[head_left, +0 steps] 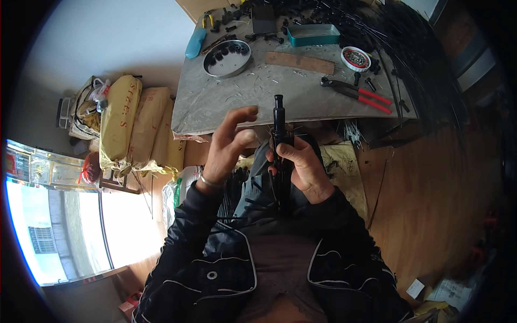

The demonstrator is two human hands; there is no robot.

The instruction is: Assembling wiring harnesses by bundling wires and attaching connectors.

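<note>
Upright above my lap stands a slim black shaft (279, 115) with a stepped round top and thin ribs bunched lower down; it looks like a folded umbrella frame. My right hand (304, 166) is closed around its ribbed middle, thumb across the front. Its lower end is lost against my dark clothes. To the left of the shaft, my left hand (226, 148) is raised with thumb and fingers apart, holding nothing and not touching the frame. Several thin black rods (231, 188) lie by my left leg, partly hidden by my forearm.
Ahead is a grey worktable (215, 105) bearing a round metal dish (229, 67), a teal tray (314, 36), a wooden strip (299, 62), a round lid of small parts (356, 58) and red-handled pliers (360, 96). Long black rods (414, 70) hang over its right side. Sacks (119, 118) stand left.
</note>
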